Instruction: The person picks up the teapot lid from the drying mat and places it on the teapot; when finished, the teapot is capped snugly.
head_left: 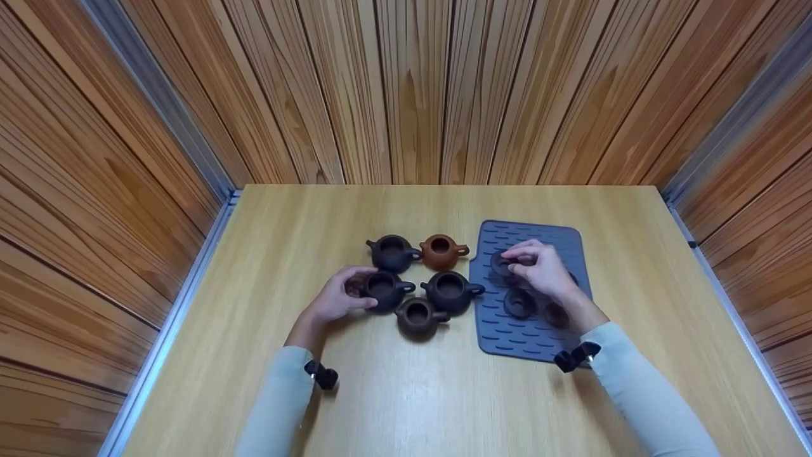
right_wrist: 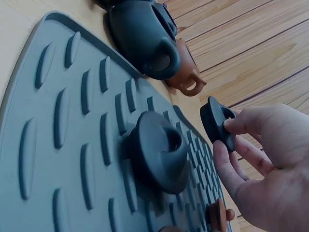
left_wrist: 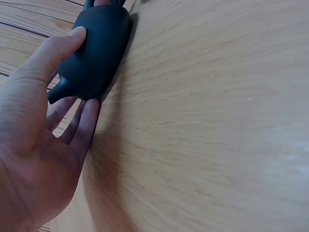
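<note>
My left hand (head_left: 333,299) grips a dark, lidless teapot (head_left: 388,302) standing on the table, thumb on the near side and fingers around the far side. Its spout (left_wrist: 60,92) points into the palm in the left wrist view. Over the ribbed grey mat, my right hand (head_left: 547,274) pinches a dark teapot lid (right_wrist: 210,124) by its looped knob, between thumb and fingers. Another dark lid (right_wrist: 152,152) lies on the mat just nearer, knob up. A reddish-brown lid (right_wrist: 218,215) shows low in the right wrist view; the right hand partly hides the lids beneath it.
Around the gripped teapot stand an upper dark teapot (head_left: 388,259), an orange-brown one (head_left: 451,258), a right-hand dark one (head_left: 451,307) and a small brown one (head_left: 420,329), all lidless. The grey mat (head_left: 507,343) lies to their right. Wooden walls (head_left: 419,95) enclose the table.
</note>
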Motion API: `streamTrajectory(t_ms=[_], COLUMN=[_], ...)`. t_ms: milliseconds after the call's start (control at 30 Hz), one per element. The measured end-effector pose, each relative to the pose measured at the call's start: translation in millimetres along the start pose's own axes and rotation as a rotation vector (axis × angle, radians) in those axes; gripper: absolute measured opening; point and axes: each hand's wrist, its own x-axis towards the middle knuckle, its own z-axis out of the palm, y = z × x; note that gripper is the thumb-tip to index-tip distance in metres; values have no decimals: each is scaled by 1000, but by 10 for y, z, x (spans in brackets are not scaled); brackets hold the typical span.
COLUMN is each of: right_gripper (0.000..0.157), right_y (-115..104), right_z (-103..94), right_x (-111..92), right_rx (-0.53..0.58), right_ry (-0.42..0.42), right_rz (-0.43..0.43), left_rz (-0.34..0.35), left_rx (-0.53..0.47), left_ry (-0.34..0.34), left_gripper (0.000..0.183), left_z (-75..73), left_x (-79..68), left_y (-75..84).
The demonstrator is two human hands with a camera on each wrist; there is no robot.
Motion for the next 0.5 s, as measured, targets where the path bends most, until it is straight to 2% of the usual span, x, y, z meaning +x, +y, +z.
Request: streamTrajectory(t_ms=[267,500], right_gripper=[28,26], right_y=[-173,-281], right_z=[43,185], right_x=[7,43], right_rx=[33,49], right_ry=[-21,-19], right_rz=[-3,-40], left_rz=[-8,-4], left_rx=[-15,-12], left_ry=[-11,-14], left_gripper=[64,64], left_z=[-4,-14], left_x=[10,1], left_y=[-5,18])
